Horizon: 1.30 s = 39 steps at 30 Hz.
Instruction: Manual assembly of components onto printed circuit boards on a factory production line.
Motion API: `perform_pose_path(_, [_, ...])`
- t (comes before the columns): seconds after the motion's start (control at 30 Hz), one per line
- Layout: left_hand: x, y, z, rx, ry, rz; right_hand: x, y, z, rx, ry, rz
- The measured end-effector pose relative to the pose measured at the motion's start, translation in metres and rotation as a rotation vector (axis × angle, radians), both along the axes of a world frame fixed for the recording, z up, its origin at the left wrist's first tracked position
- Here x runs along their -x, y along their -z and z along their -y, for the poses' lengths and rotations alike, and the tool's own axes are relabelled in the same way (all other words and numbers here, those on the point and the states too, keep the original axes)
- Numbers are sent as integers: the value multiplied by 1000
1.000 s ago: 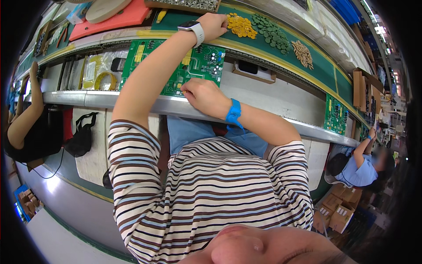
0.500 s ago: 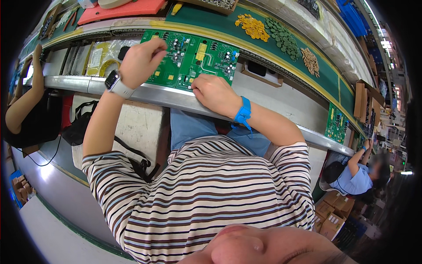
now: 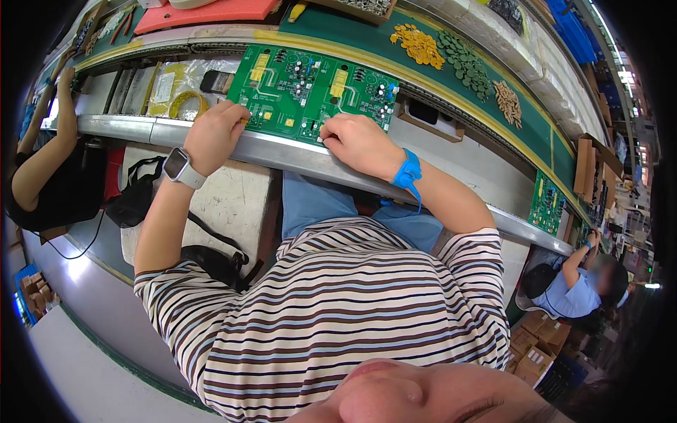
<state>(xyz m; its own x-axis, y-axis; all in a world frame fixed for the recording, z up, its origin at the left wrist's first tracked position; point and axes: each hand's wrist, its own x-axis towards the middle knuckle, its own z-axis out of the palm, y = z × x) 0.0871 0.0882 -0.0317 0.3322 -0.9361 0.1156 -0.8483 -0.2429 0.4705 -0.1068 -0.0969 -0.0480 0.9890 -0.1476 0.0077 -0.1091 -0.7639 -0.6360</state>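
Green worktop (image 3: 356, 35) bears yellow discs (image 3: 416, 46) beyond a circuit board (image 3: 310, 92); left hand (image 3: 209, 139) and right hand (image 3: 360, 144) curl at its near edge, fingertips partly hidden, grasp impossible to tell.

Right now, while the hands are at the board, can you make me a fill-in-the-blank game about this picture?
1. The left hand has a ____ strapped to its wrist.
2. The right hand has a ____ band around its wrist.
3. The circuit board near both hands is mostly ____ in color.
4. The person's shirt has a pattern of ____.

Missing words: watch; blue; green; stripes.
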Motion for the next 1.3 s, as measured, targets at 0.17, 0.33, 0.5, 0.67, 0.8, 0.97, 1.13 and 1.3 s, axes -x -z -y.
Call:
perform_pose_path(0.17, [-5,2,0,-58,-15,145,5,1,2,14,-29,32])
perform_pose_path(0.33, [-5,7,1,-44,14,164,7,2,-1,-5,19,109])
perform_pose_path(0.5, [-5,11,1,-25,10,150,10,3,1,-14,19,111])
perform_pose_path(0.67, [-2,11,2,-7,14,142,12,6,6,-45,-2,150])
perform_pose_path(0.8, [-2,12,2,-13,28,179,10,4,6,-79,13,139])
perform_pose_path(0.97, [-5,12,4,-29,49,182,8,2,7,-79,14,77])
perform_pose_path(1.13, [-6,13,4,-32,56,181,8,-1,9,-72,-7,63])
perform_pose_path(1.3, [-7,14,5,-68,50,148,7,1,7,-57,-1,50])
